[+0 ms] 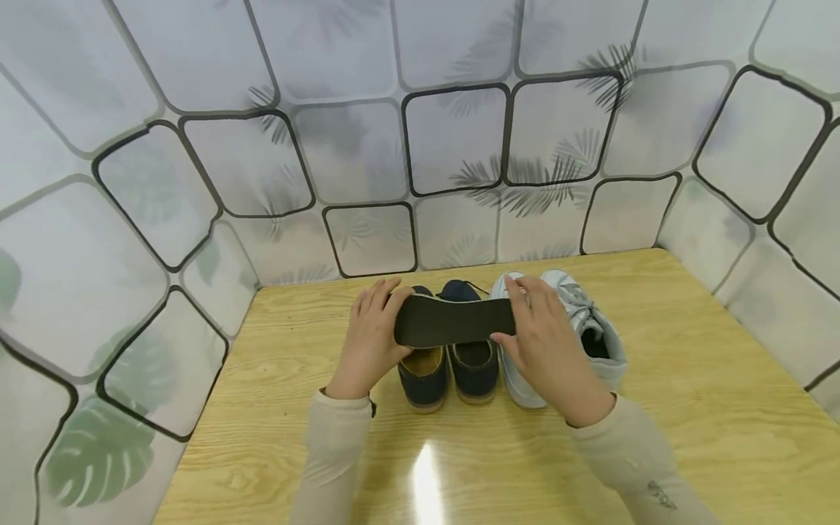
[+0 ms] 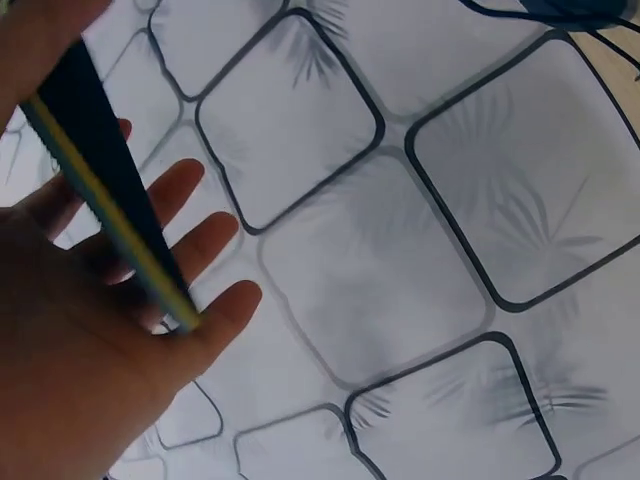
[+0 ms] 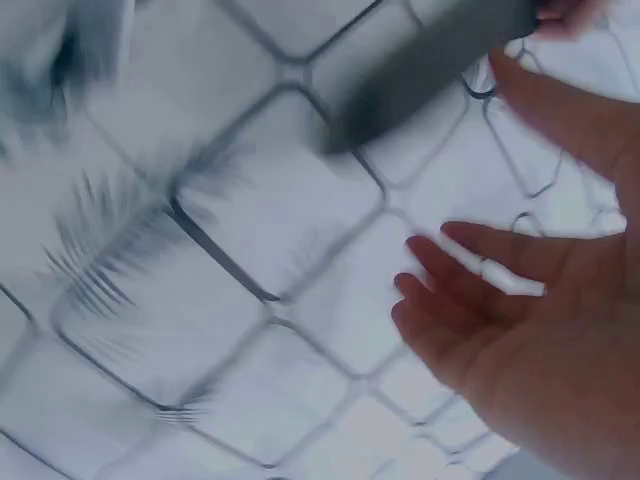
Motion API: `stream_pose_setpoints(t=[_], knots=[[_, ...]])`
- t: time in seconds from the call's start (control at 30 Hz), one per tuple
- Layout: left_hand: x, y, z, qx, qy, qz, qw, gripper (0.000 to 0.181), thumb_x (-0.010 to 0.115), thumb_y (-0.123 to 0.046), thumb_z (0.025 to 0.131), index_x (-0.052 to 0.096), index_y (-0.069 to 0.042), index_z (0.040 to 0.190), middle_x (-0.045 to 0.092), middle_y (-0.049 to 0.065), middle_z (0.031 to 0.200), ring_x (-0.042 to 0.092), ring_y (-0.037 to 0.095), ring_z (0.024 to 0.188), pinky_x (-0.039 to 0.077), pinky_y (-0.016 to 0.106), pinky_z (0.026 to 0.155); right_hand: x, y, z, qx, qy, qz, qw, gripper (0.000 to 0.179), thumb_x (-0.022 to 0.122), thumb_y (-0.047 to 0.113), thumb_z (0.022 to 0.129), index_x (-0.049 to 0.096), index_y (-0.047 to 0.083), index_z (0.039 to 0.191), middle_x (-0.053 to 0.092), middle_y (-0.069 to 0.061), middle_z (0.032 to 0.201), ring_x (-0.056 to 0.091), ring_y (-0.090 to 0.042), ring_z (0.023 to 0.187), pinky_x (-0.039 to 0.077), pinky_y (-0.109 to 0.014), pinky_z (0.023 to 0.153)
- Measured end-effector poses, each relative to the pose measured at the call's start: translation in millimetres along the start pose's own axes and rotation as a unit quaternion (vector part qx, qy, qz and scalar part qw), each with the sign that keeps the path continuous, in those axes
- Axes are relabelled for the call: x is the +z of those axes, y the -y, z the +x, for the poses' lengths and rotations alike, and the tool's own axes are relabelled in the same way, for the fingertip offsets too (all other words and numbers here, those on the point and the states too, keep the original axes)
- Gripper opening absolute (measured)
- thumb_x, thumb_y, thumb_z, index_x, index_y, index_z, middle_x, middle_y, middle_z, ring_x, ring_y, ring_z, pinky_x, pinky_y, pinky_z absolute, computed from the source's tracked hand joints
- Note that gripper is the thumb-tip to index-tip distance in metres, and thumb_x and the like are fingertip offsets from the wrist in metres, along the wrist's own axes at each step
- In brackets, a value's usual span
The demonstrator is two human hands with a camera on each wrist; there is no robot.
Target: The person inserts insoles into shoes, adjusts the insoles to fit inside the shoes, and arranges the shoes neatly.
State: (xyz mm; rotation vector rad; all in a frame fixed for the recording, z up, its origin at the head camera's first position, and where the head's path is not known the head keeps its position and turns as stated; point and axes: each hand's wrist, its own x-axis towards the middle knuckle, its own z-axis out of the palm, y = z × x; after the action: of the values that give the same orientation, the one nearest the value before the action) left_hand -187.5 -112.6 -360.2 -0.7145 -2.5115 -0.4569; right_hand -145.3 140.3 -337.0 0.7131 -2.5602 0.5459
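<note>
A dark, flat shoe insole (image 1: 453, 322) is held up level above the shoes, its edge showing a yellow layer (image 2: 110, 215) in the left wrist view. My left hand (image 1: 372, 332) grips one end between thumb and fingers. Beside the other end is my right hand (image 1: 541, 335), thumb and fingers spread. In the right wrist view, the insole (image 3: 430, 75) is blurred and the fingers of my right hand (image 3: 540, 320) are extended, not wrapped around it. Behind and below stand dark navy shoes (image 1: 474, 372), partly covered by the insole.
White lace-up sneakers (image 1: 600, 343) stand to the right of the navy shoes, one mostly behind my right hand. All rest on a light wood-grain table (image 1: 282, 437). A patterned white backdrop (image 1: 354, 160) encloses the back and sides.
</note>
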Motion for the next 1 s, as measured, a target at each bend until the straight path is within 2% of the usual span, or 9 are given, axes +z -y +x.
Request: stream_pose_setpoints(t=[0.1,0.27,0.4,0.5,0.57,0.63,0.73,0.87,1.0], knots=[[2.2,-9.5,2.4,0.018,-0.029,0.026,0.9991,0.076,0.094,-0.02,0.059,0.055,-0.01,0.124,0.054,0.012,0.128,0.048,0.033,0.122,0.035,0.054,0.101,8,17,9.2,-0.067,-0.028,-0.144,0.9869,0.096,0.087,0.04,0.067,0.043,-0.009,0.137,0.049,-0.026,0.127,0.047,-0.041,0.118,0.038,-0.05,0.1],[7.1,-18.1,5.5,0.074,-0.081,0.017,0.9938,0.07,0.095,-0.024,0.057,0.06,-0.012,0.118,0.06,0.007,0.12,0.055,0.029,0.116,0.037,0.055,0.1,20,36,17.3,-0.074,-0.008,-0.204,0.9761,0.09,0.09,0.035,0.065,0.05,-0.007,0.133,0.057,-0.023,0.115,0.057,-0.035,0.103,0.047,-0.041,0.091],[8.3,-9.4,6.5,0.074,-0.102,-0.006,0.9921,0.079,0.095,-0.022,0.056,0.056,-0.015,0.125,0.054,0.01,0.132,0.049,0.031,0.125,0.028,0.06,0.105,15,37,22.3,-0.046,0.026,-0.134,0.9896,0.072,0.087,0.027,0.071,0.054,-0.01,0.123,0.058,-0.022,0.105,0.06,-0.032,0.088,0.054,-0.037,0.073],[6.5,4.5,5.4,0.009,-0.112,-0.012,0.9937,0.093,0.094,-0.021,0.059,0.043,-0.012,0.137,0.042,0.017,0.141,0.04,0.035,0.131,0.025,0.062,0.106,8,31,29.0,0.021,0.071,-0.029,0.9968,0.055,0.082,0.026,0.078,0.057,-0.008,0.112,0.059,-0.017,0.094,0.061,-0.028,0.077,0.053,-0.037,0.063],[5.0,13.6,4.1,-0.037,-0.107,-0.016,0.9935,0.085,0.092,-0.018,0.063,0.046,-0.008,0.134,0.042,0.02,0.138,0.04,0.037,0.128,0.026,0.061,0.105,3,25,32.7,0.079,0.1,0.038,0.9911,0.046,0.079,0.028,0.081,0.057,-0.004,0.105,0.059,-0.012,0.085,0.058,-0.023,0.069,0.049,-0.036,0.06],[6.9,19.4,2.7,-0.057,-0.073,-0.014,0.9956,0.063,0.089,-0.016,0.068,0.056,-0.005,0.121,0.047,0.02,0.132,0.043,0.038,0.125,0.028,0.06,0.104,1,18,33.2,0.134,0.127,0.088,0.9789,0.04,0.076,0.032,0.083,0.057,0.0,0.098,0.057,-0.007,0.079,0.054,-0.019,0.064,0.045,-0.033,0.059],[17.6,21.7,1.5,-0.06,0.019,-0.026,0.9977,0.03,0.085,-0.016,0.072,0.066,-0.008,0.094,0.053,0.018,0.126,0.045,0.037,0.122,0.027,0.058,0.106,4,13,28.5,0.177,0.161,0.146,0.9599,0.037,0.074,0.035,0.083,0.056,0.003,0.089,0.055,-0.004,0.072,0.05,-0.015,0.059,0.042,-0.031,0.057],[39.9,23.1,-0.6,-0.07,0.123,-0.01,0.9898,0.027,0.085,-0.019,0.073,0.064,-0.012,0.089,0.049,0.02,0.131,0.042,0.038,0.126,0.024,0.058,0.109,15,16,21.5,0.191,0.184,0.189,0.9457,0.03,0.072,0.03,0.083,0.055,0.006,0.078,0.054,-0.002,0.064,0.049,-0.014,0.053,0.042,-0.03,0.054],[56.9,28.3,-3.1,-0.072,0.122,0.015,0.9898,0.028,0.084,-0.013,0.073,0.059,-0.012,0.084,0.051,0.02,0.127,0.045,0.038,0.122,0.03,0.057,0.105,24,27,20.7,0.181,0.217,0.181,0.9419,0.025,0.071,0.025,0.078,0.054,0.01,0.068,0.05,0.0,0.059,0.046,-0.014,0.05,0.039,-0.028,0.051]])
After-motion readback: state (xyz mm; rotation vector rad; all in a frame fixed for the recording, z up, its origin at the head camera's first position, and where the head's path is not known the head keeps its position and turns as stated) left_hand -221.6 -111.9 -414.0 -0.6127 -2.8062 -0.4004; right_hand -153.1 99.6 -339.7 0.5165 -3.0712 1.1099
